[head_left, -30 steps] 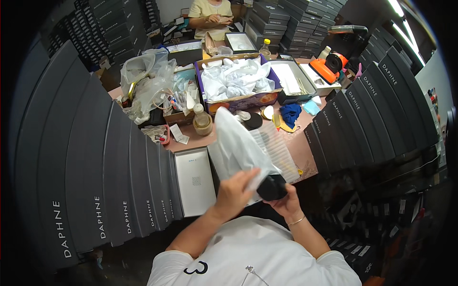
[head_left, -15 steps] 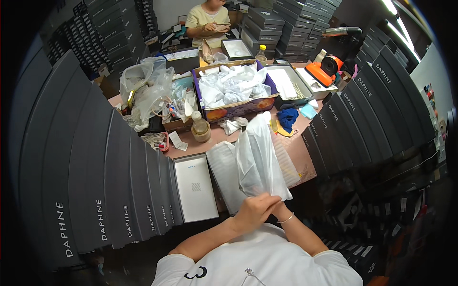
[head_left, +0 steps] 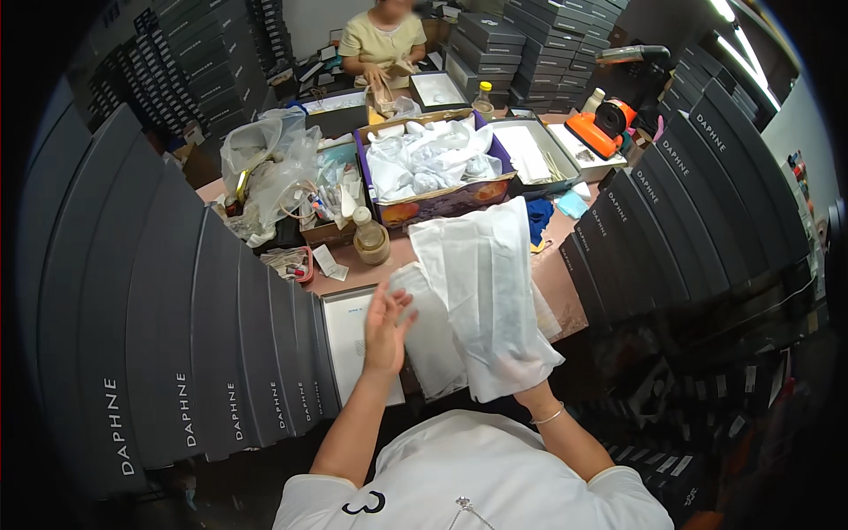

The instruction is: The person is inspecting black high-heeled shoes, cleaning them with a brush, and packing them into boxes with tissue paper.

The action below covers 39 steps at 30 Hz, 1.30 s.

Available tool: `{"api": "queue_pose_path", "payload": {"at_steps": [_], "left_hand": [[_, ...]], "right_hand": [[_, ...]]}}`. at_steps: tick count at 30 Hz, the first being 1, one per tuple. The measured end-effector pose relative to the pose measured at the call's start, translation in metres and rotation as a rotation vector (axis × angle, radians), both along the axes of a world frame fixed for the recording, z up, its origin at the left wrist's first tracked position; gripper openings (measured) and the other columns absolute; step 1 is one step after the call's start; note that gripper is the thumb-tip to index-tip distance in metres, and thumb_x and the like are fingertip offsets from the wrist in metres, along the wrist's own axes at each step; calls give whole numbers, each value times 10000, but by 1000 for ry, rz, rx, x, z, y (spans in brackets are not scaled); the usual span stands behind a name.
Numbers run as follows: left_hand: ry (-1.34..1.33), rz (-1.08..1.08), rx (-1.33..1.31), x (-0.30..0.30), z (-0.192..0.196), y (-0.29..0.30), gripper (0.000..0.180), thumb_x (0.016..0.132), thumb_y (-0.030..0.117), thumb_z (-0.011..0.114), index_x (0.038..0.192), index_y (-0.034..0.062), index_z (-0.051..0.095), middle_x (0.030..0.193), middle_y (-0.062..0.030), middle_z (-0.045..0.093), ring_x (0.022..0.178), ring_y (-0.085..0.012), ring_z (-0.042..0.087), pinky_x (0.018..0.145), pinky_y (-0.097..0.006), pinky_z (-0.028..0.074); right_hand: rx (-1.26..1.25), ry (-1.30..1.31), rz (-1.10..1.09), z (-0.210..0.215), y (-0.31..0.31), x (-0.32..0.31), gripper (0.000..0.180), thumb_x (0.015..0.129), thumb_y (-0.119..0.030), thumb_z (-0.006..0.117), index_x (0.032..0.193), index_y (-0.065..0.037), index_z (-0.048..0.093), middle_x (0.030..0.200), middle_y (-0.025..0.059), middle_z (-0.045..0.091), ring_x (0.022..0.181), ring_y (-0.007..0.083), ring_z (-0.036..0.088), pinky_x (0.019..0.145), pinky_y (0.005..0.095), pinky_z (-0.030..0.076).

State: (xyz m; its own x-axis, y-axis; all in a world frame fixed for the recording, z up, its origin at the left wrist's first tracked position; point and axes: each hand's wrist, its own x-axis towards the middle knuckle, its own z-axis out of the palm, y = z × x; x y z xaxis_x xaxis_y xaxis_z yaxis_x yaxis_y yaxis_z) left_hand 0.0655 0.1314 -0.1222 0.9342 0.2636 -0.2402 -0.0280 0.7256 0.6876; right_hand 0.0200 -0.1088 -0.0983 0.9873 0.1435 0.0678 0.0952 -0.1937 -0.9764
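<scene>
My left hand [head_left: 386,331] is raised over the right side of an open shoebox [head_left: 340,309] with a white inside. Its fingers are apart, and it holds nothing. My right hand [head_left: 535,397] reaches up into the lower end of a white drawstring-style cloth or plastic bag [head_left: 486,291]. The bag covers its fingers, showing only a faint pinkish shape through the material. Spread wide and fairly flat, the bag hangs over the table in front of me. Beneath it, to the left, lies a translucent white wrapping sheet [head_left: 430,340].
Tall dark shoebox stacks stand at left [head_left: 159,291] and right [head_left: 680,212]. Beyond the bag sits a purple carton [head_left: 442,201] of white bags. A glass jar [head_left: 371,238], a blue cloth [head_left: 539,219] and an orange device [head_left: 601,130] are around it. A person [head_left: 382,44] works across the table.
My left hand has left the bag's lower end and moved left, opening. The bag has spread out wider, with my right hand now inside it. The person opposite has lowered their hands.
</scene>
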Motion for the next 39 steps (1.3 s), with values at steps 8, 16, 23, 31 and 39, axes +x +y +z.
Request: {"api": "queue_pose_path", "payload": {"at_steps": [8, 16, 23, 31, 39], "left_hand": [[-81, -907, 504, -79, -1, -67, 452, 922, 433, 573, 1029, 2, 656, 924, -78, 685, 850, -198, 638, 773, -307, 485], [156, -541, 62, -67, -11, 5, 597, 833, 396, 696, 1270, 36, 506, 1222, -69, 578, 1132, -226, 528, 990, -382, 397], [153, 30, 132, -77, -5, 66, 633, 729, 120, 718, 1294, 7, 455, 1182, -86, 563, 1100, -246, 543, 981, -373, 429], [82, -346, 600, -55, 8, 73, 681, 687, -54, 547, 1354, -24, 416, 1184, -82, 562, 1047, -140, 537, 928, -256, 406], [308, -310, 200, 64, -91, 3, 503, 940, 170, 466, 1379, -19, 311, 1269, -144, 517, 1116, -246, 535, 958, -350, 421]], "right_hand": [[-560, -485, 233, -60, 8, 16, 439, 816, -186, 596, 1233, -55, 556, 1164, 146, 571, 1082, 359, 550, 919, 465, 446], [-338, -362, 342, -40, 73, 17, 471, 917, -269, 546, 1328, -57, 459, 1310, 151, 483, 1222, 312, 452, 1029, 425, 370], [-246, -363, 966, -8, 85, -11, 382, 913, -156, 543, 1275, -39, 515, 1291, 160, 518, 1144, 291, 533, 953, 366, 437], [-65, 224, 810, 19, -25, 37, 927, 760, -413, 763, 1455, -33, 281, 1414, 209, 393, 1325, 303, 383, 1087, 379, 298], [-423, 210, 403, -69, 51, 58, 836, 801, -222, 680, 1437, 31, 201, 1290, 351, 413, 1172, 453, 464, 953, 433, 418]]}}
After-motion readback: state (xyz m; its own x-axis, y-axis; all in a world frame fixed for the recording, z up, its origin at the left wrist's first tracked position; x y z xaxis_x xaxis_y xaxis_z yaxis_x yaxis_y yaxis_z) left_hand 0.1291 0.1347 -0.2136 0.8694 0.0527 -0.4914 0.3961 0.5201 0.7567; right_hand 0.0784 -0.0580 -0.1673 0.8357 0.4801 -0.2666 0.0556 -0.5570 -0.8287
